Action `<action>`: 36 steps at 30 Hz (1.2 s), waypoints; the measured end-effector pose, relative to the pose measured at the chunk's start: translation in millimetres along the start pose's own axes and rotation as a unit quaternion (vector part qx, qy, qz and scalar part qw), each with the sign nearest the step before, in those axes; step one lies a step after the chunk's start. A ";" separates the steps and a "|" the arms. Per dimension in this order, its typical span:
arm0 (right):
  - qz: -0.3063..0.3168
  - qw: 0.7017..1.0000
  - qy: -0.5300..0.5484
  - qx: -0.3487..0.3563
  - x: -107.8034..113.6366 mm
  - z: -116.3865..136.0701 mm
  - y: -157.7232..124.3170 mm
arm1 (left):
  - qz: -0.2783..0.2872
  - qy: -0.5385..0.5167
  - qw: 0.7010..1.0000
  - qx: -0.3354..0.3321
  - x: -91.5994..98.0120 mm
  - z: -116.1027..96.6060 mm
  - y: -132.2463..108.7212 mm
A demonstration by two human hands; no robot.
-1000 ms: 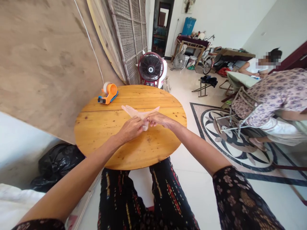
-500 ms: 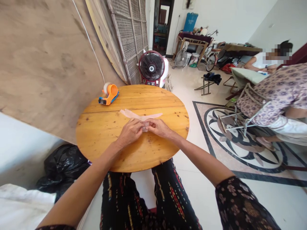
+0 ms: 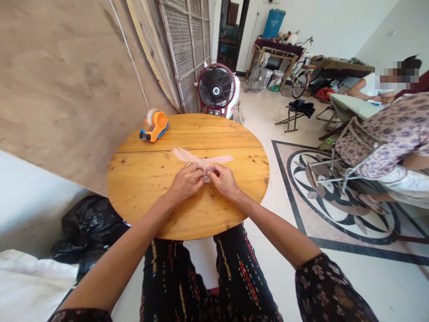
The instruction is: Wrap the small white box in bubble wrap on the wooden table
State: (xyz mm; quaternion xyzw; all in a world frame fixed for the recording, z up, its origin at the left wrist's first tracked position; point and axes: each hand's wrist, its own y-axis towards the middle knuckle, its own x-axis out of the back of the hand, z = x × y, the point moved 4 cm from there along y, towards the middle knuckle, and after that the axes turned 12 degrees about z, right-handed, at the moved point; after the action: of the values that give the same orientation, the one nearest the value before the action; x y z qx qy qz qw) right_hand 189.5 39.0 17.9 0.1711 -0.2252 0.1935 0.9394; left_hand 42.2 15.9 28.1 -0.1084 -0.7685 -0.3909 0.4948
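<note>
A thin, sheer pink strip of fabric (image 3: pixel 191 156) lies across the round wooden table (image 3: pixel 140 179), its two ends spread out to left and right. Its gathered middle comes toward me between my hands. My left hand (image 3: pixel 187 181) is closed on the left side of this gathered part. From the right, my right hand (image 3: pixel 223 179) pinches the same part between thumb and fingers. A small shiny, clear piece shows between the fingertips; what it is I cannot make out. Near the far left edge stands an orange and blue tape dispenser (image 3: pixel 156 126) with a roll of tape.
Beyond the table stands a dark red fan (image 3: pixel 216 89). A wooden panel (image 3: pixel 67 89) leans along the left, above black plastic bags (image 3: pixel 90 228). To the right, a person in a patterned shirt (image 3: pixel 392 129) sits at another table, across from a person in white (image 3: pixel 365 87).
The view has shifted slightly. My right hand's fingers have turned and drawn a little apart from the left, showing more of the gathered middle.
</note>
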 end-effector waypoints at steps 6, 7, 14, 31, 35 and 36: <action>0.147 0.987 -0.071 0.001 4.8 20.7 6.4 | 0.024 -0.067 0.993 0.097 5.2 4.9 -5.5; 0.180 0.981 -0.078 0.000 6.6 23.4 8.7 | 0.026 -0.074 0.991 0.106 5.5 3.3 -5.7; 0.333 0.942 0.007 -0.029 12.2 23.4 29.4 | -0.039 -0.056 0.978 0.199 -5.3 -11.2 -3.6; 0.208 0.976 -0.058 -0.038 40.2 12.0 42.0 | -0.110 -0.082 0.966 0.217 -13.9 -16.0 -7.7; 0.204 0.967 -0.153 -0.006 43.6 17.2 44.8 | -0.112 -0.083 0.965 0.222 -13.7 -16.4 -8.0; 0.201 0.964 -0.173 0.007 44.7 18.0 45.3 | -0.112 -0.082 0.965 0.223 -13.8 -16.1 -7.9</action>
State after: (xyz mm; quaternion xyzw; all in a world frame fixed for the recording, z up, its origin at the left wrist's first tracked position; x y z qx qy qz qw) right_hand 199.9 83.7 65.5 0.1596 -0.4128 0.3470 0.8269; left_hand 55.4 2.2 15.8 0.0593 -0.8815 -0.2521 0.3948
